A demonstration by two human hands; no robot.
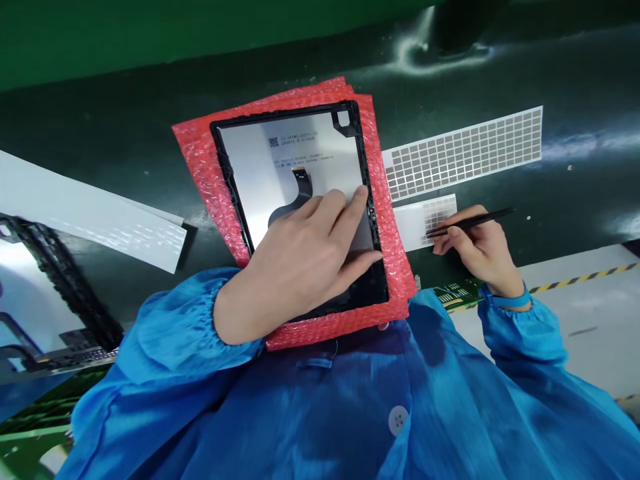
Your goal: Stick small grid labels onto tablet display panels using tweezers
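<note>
You're pinching black tweezers in your right hand over the small gridded sheet, right of center, while your left hand is resting ungripped on the tablet panel mid-frame, so angle the tips low and press lightly.

Left hand on framed panel; right hand holds black tweezers at small label sheet

Hands, two: left hand and right hand. Tweezers, one pair. Panels, two: central panel and left-edge panel. Gridded sheets, two: long sheet and short sheet. Red wrap, at least two layers. White strips, at least two. Wristband, one.
</note>
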